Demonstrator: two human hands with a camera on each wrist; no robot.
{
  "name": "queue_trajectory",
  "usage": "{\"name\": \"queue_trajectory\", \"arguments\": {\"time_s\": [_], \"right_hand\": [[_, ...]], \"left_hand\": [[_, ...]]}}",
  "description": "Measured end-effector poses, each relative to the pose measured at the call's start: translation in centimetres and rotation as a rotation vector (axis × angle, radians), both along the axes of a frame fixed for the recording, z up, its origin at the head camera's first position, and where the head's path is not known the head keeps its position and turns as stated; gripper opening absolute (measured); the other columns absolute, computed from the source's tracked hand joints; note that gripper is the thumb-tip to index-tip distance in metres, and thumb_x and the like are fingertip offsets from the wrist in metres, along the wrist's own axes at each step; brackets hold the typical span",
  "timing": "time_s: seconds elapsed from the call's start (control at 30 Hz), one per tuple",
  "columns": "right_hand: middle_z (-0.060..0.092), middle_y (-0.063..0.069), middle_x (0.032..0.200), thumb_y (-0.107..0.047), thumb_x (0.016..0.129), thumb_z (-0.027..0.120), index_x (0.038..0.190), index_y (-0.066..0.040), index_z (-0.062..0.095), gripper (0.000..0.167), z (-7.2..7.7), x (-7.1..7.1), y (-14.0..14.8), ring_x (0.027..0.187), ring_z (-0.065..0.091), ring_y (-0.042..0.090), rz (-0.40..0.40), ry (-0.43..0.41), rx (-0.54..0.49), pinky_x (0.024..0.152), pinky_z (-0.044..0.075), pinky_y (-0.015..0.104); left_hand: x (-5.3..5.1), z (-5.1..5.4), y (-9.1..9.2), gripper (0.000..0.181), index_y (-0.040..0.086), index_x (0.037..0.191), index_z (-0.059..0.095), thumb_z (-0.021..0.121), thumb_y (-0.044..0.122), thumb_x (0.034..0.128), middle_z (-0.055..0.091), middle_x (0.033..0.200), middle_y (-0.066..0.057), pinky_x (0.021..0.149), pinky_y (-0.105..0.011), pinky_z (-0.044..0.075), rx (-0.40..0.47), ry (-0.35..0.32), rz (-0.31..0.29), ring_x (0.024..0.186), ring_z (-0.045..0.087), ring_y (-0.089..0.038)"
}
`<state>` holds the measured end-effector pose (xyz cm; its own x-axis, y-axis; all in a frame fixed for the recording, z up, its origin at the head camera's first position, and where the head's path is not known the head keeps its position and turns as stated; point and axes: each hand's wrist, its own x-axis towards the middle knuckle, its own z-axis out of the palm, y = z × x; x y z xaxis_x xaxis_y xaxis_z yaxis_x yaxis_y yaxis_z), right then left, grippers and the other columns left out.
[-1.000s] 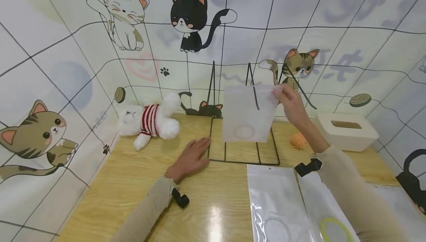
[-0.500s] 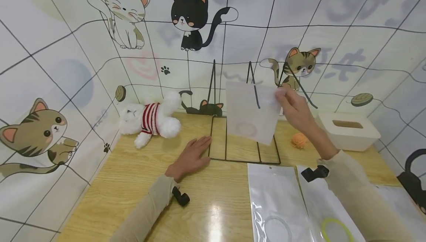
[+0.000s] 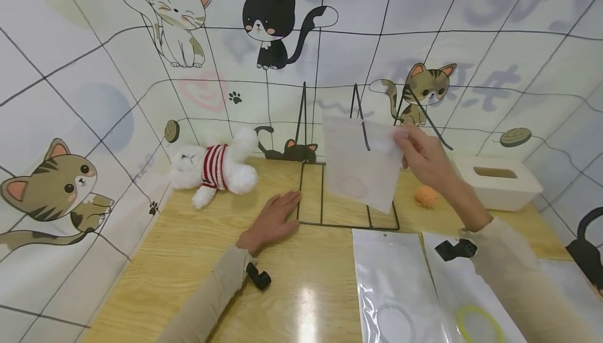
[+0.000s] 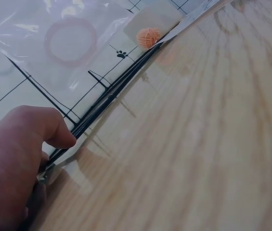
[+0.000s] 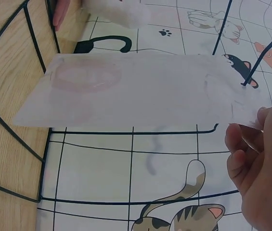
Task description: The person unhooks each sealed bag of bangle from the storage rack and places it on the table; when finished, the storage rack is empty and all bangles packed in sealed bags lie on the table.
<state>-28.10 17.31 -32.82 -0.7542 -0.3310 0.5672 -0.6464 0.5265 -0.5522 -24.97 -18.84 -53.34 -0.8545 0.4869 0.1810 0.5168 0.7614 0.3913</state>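
Observation:
A black wire display rack (image 3: 347,225) stands on the table against the patterned backdrop, with hooks at its top. On its middle hook (image 3: 365,136) hangs a translucent plastic bag (image 3: 360,170), the hook's tip showing in front of it. A faint pink ring (image 4: 71,41) shows inside the bag. My right hand (image 3: 426,157) pinches the bag's upper right corner between thumb and fingers. My left hand (image 3: 270,221) lies on the table with its fingers extended, fingertips at the left side of the rack's base.
Flat bags, one with a white ring (image 3: 395,323) and one with a yellow ring (image 3: 480,323), lie at front right. An orange yarn ball (image 3: 425,196) and a white tissue box (image 3: 504,196) sit right of the rack. A plush toy (image 3: 214,167) in a striped sweater lies left.
My right hand has shifted slightly right with the bag's corner. The bag has tilted, its lower right corner hanging lower. My left hand has stayed by the rack's base.

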Motion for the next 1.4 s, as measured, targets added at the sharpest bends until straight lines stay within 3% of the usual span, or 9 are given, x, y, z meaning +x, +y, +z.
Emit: {"name": "queue_trajectory", "arguments": {"time_s": [0.23, 0.8, 1.27, 1.4], "right_hand": [[0.044, -0.003, 0.058, -0.009, 0.103, 0.053, 0.105, -0.002, 0.064, 0.013, 0.3, 0.5, -0.1, 0.048, 0.037, 0.006, 0.004, 0.030, 0.023, 0.046, 0.030, 0.023], [0.049, -0.003, 0.056, 0.001, 0.097, 0.059, 0.100, 0.000, 0.067, 0.009, 0.1, 3.0, -0.4, 0.050, 0.044, -0.003, -0.035, 0.156, -0.010, 0.050, 0.034, 0.017], [0.050, -0.004, 0.055, 0.014, 0.087, 0.063, 0.100, 0.003, 0.068, 0.017, -0.4, 5.1, -0.1, 0.053, 0.042, -0.003, 0.052, 0.275, -0.029, 0.049, 0.033, 0.016], [0.048, -0.005, 0.055, 0.009, 0.091, 0.062, 0.100, 0.003, 0.068, 0.012, -0.1, 5.7, 0.0, 0.053, 0.041, -0.003, 0.076, 0.285, -0.047, 0.048, 0.032, 0.016]], "left_hand": [[0.0, 0.3, -0.1, 0.070, 0.010, 0.158, 0.029, 0.047, 0.042, 0.0989, 0.029, 0.165, -0.003, 0.124, -0.049, 0.016, -0.009, 0.001, 0.009, 0.153, 0.025, -0.022], [-0.3, 0.1, 0.1, 0.071, 0.009, 0.158, 0.029, 0.048, 0.043, 0.0983, 0.029, 0.164, -0.005, 0.124, -0.050, 0.017, -0.020, 0.010, -0.006, 0.153, 0.025, -0.024], [-0.1, 0.0, 0.1, 0.071, 0.008, 0.157, 0.031, 0.049, 0.042, 0.0976, 0.031, 0.164, -0.005, 0.123, -0.051, 0.018, -0.009, 0.013, -0.001, 0.152, 0.026, -0.024], [-0.3, 0.0, 0.1, 0.071, 0.009, 0.158, 0.029, 0.048, 0.043, 0.0983, 0.030, 0.164, -0.004, 0.124, -0.050, 0.018, -0.021, 0.016, 0.001, 0.153, 0.026, -0.023]]}}
